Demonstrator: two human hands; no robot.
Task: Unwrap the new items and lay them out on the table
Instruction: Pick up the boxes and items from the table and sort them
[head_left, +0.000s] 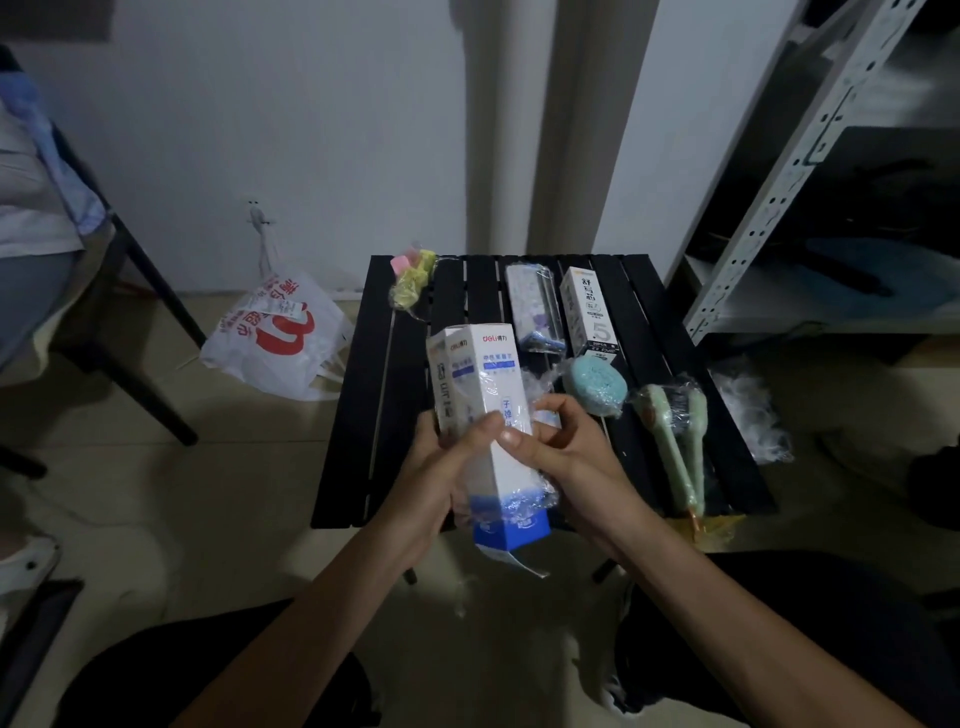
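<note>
The left hand (441, 467) curls round the white-and-blue box (483, 384), held tilted above the front edge of the table (395, 374), while the right hand (566, 447) pinches what looks like clear wrap (524, 501) clinging to it. The table lies bare to the left; green brushes (675, 441) sit near its right edge.

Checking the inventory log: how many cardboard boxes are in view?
2. The blue-and-white box is gripped by the left hand and right hand over the table's near edge; the white box lies on its far right, beside a clear-wrapped case. None seems hidden.
</note>
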